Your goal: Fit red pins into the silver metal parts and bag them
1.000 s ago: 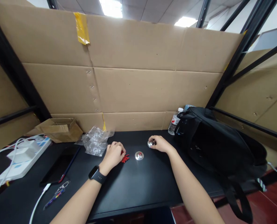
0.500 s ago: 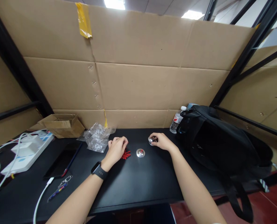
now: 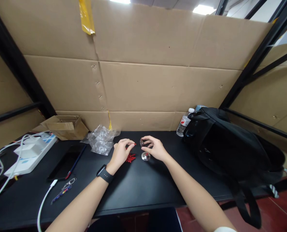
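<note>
My left hand (image 3: 121, 151), with a dark watch on its wrist, pinches a small red piece (image 3: 135, 144) between thumb and fingertips. Just below it lies a small pile of red pieces (image 3: 131, 158) on the black table. My right hand (image 3: 155, 148) grips a shiny round cap-like piece (image 3: 142, 142) by its edges, tilted with one face toward the left hand. Under the right fingers a round metal dish (image 3: 145, 156) rests on the table, something red at its middle. A small gap separates the two hands.
Crumpled clear plastic (image 3: 101, 141) and an open cardboard box (image 3: 66, 128) lie at the back left. A phone (image 3: 67, 162), a keychain (image 3: 62, 193) and a white power strip (image 3: 32, 158) are on the left. A water bottle (image 3: 183, 125) and a black backpack (image 3: 230, 148) stand right.
My right hand has moved left with the shiny round piece, lifting it over beside the metal dish. My left hand has risen from the red pile with a red piece at its fingertips.
</note>
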`<state>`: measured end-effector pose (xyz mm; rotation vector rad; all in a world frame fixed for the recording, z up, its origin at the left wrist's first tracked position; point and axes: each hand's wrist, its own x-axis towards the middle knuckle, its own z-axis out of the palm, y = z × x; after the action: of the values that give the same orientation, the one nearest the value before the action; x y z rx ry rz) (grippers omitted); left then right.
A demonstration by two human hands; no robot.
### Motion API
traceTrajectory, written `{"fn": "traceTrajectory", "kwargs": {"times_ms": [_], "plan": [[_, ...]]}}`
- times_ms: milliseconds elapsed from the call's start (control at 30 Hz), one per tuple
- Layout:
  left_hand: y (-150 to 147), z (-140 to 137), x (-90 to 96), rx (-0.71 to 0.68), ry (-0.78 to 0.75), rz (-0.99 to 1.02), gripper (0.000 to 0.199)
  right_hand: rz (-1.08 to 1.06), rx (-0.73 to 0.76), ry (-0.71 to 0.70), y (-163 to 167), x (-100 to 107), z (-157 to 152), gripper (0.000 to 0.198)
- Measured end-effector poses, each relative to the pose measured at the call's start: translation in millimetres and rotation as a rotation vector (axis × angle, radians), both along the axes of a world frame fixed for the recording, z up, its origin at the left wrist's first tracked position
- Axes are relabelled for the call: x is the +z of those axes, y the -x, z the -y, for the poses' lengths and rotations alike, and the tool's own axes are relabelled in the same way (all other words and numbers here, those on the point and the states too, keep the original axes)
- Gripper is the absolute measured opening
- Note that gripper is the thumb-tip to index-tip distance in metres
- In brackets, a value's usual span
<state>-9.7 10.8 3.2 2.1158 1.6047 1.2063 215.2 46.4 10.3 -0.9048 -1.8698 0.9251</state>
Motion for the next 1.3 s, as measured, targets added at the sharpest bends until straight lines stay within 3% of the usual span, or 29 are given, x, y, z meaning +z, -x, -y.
{"fn": "traceTrajectory", "kwargs": {"times_ms": [200,500,1067,1300], "plan": [[-1.3,-2.8,-5.2,-0.045,0.019,0.057,0.017,-0.194,0.019,0.074,25.5,-3.8,16.5,0.047],[-12.6,-2.1,-11.0,-0.061,-0.058,0.121,0.016,-0.297,0.051,0.132,28.5,-4.0,19.6,0.041],[-21.0,11.8,-0.3,0.016,-0.072,-0.011,0.012,-0.276,0.067,0.125,28.3,-7.5,19.1,0.043],[-20.1,17.4,4.8,0.047,-0.228,-0.204,0.013,-0.368,0.058,0.256,30.8,-4.0,22.7,0.044]]}}
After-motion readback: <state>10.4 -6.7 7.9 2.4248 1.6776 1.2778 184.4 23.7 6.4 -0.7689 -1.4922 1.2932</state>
